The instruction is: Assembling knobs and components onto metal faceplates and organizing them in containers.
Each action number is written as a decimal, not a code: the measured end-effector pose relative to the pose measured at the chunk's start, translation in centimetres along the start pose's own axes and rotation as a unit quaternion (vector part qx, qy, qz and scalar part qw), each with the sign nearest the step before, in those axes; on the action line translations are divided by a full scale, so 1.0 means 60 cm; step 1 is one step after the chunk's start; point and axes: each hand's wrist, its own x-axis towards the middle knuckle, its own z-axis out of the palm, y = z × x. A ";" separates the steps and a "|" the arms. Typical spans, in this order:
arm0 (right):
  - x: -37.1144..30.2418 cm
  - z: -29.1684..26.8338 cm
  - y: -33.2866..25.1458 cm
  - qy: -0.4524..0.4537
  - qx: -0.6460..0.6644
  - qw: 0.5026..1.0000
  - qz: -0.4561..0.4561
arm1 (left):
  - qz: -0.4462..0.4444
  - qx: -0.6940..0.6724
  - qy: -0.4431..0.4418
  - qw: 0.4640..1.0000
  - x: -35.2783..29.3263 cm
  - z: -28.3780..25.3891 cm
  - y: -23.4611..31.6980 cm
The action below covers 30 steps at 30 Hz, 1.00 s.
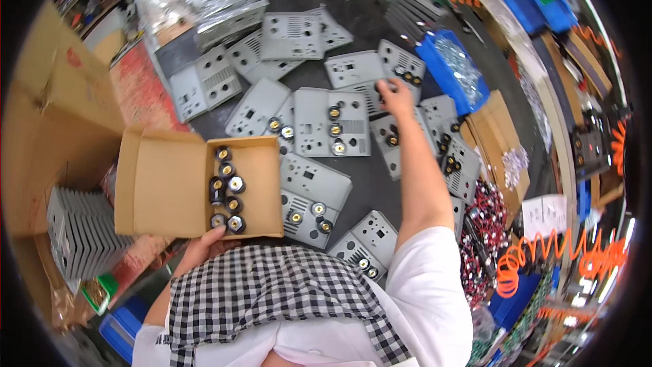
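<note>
Lots of texture going on here. The cardboard box (267,183) is plain brown, flap folded open to the left, with a cluster of chunky black round knobs (235,184) inside, some with brassy centres and shiny hex-shaped faces. The grey panels (314,105) are flat and thin-looking, punched with vent slots, round holes and square cutouts, scattered and overlapping all over a dark matte worktop (373,185). Several have knobs sitting on them

Around that: a blue bin (433,66) of clear plastic stuff just beyond the right arm, a tangled heap of red, black and white wires (483,224) to the right, springy orange coiled hose (508,278), and a neat stack of upright grey plates (88,231) at left. The box blocks the view of part of the panels beside it

The left hand (209,245) grips the box's near edge, thumb right below the knobs. The right hand (395,97) is stretched out over the far panels, fingers curled at a dark knob; can't tell if it's pinched or just touched
</note>
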 end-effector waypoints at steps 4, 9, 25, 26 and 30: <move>-0.059 0.007 -0.031 0.071 -0.191 0.955 -0.217 | 0.009 0.063 0.053 0.997 -0.011 0.007 0.010; -0.345 0.056 -0.268 -0.311 0.012 0.909 -0.278 | 0.034 0.163 0.030 0.986 -0.020 0.024 0.032; -0.468 0.208 -0.307 -0.397 -0.193 0.754 -0.487 | 0.103 0.443 0.007 0.891 -0.075 -0.045 0.061; -0.468 0.209 -0.311 -0.392 -0.179 0.754 -0.496 | 0.089 0.465 0.004 0.881 -0.073 -0.057 0.062; -0.442 0.224 -0.354 -0.451 -0.002 0.787 -0.421 | 0.041 0.129 0.061 0.989 -0.081 -0.056 0.049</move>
